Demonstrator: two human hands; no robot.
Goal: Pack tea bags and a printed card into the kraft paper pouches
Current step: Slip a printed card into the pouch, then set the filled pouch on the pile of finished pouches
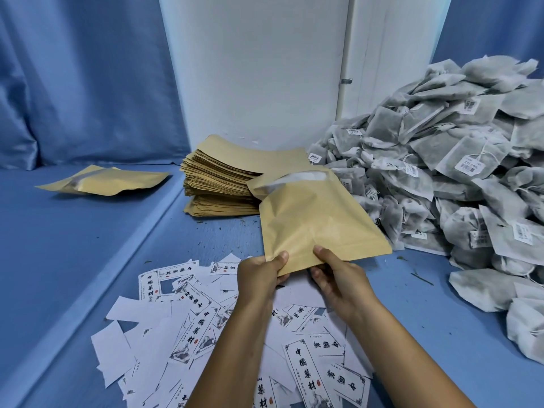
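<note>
A kraft paper pouch [318, 219] is held up over the blue table, its open mouth pointing away from me with something white showing inside. My left hand [262, 273] pinches its near edge between thumb and fingers. My right hand [335, 272] pinches the same edge just to the right. Below my arms lie several loose printed cards [194, 322]. A big heap of grey tea bags [447, 172] with white tags fills the right side. A stack of empty kraft pouches [220, 181] stands behind the held pouch.
A filled kraft pouch [109, 181] lies flat at the far left on a raised blue ledge. A white wall panel [256, 69] and blue curtains [88, 78] close off the back. Stray tea bags [485, 293] reach toward the near right edge.
</note>
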